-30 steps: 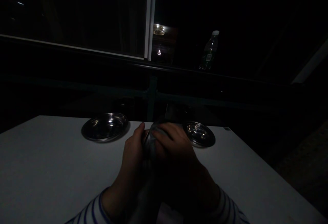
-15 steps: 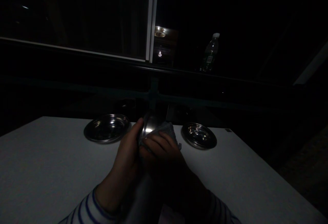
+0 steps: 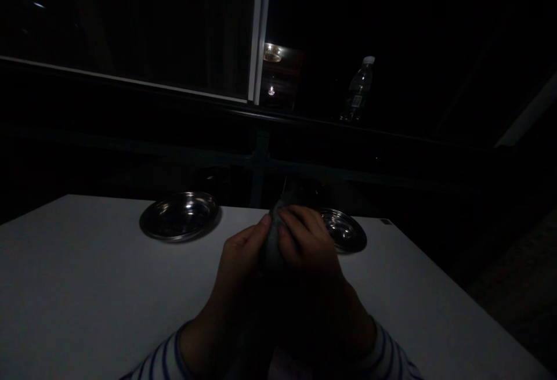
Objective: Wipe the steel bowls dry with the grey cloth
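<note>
White table (image 3: 108, 287) beneath, left hand (image 3: 237, 258) and right hand (image 3: 314, 243) clutch grey cloth (image 3: 274, 245).

The left hand (image 3: 238, 257) and right hand (image 3: 312, 245) clasp a grey cloth (image 3: 272, 248).

Left dish (image 3: 179, 217) on table (image 3: 108, 293), near its far edge; right dish (image 3: 347, 232) near far right corner. Cloth (image 3: 274, 246) between left hand (image 3: 239, 255) and right hand (image 3: 312, 246). Bottle (image 3: 358, 91) beyond far edge.

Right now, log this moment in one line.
left hand: holding grey cloth | right hand: holding grey cloth | metal dish, second dish: on white table
</note>
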### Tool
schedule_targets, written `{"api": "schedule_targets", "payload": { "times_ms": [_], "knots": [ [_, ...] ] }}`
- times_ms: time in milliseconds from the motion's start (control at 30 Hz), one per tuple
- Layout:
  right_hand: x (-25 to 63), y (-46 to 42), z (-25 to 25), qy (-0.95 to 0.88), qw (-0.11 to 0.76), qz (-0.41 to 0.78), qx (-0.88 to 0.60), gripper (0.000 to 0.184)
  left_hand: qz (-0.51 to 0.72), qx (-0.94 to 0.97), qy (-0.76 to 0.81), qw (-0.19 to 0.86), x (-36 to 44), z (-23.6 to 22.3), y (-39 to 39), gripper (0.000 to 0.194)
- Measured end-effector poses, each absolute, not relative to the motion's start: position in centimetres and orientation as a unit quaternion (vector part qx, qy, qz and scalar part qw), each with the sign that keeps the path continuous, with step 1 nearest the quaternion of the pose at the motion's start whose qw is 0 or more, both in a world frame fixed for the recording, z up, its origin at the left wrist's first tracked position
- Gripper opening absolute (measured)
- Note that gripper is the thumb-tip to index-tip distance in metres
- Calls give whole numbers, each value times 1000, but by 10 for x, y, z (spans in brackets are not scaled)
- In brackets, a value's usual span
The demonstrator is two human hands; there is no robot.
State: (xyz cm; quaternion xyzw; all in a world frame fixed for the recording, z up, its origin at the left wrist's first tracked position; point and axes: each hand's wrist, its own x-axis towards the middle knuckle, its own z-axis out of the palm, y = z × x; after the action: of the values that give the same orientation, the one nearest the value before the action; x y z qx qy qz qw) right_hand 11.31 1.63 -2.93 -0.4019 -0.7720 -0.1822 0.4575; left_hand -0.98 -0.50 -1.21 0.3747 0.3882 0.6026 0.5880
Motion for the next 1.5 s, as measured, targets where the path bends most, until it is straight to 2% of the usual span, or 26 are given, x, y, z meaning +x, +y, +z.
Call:
{"api": "schedule_targets", "payload": {
  "times_ms": [267, 433, 700, 1000, 1100, 1200, 1367, 1500],
  "knots": [
    [77, 6, -60, -820, 421, -272, -277, 21, 634, 235, 391, 624, -25, -12, 10, 24],
    [83, 9, -53, -801, 446, -277, -287, 19, 595, 228, 371, 675, -25, -16, 12, 25],
    [116, 18, -26, -764, 470, -158, -413, 30, 576, 337, 398, 630, -16, -20, 4, 39],
    [89, 15, -51, -830, 426, -269, -240, 20, 633, 254, 409, 606, -28, -17, 13, 31],
    [94, 16, -47, -821, 441, -269, -243, 19, 629, 281, 397, 607, -26, -20, 14, 33],
    [107, 20, -38, -809, 455, -221, -299, 23, 617, 304, 393, 610, -20, -23, 12, 35],
    [131, 31, -32, -768, 496, -42, -404, 25, 576, 326, 442, 605, -14, -19, 4, 37],
    [137, 32, -30, -772, 482, -25, -414, 25, 570, 354, 444, 594, -16, -17, 0, 37]
  ]
}}
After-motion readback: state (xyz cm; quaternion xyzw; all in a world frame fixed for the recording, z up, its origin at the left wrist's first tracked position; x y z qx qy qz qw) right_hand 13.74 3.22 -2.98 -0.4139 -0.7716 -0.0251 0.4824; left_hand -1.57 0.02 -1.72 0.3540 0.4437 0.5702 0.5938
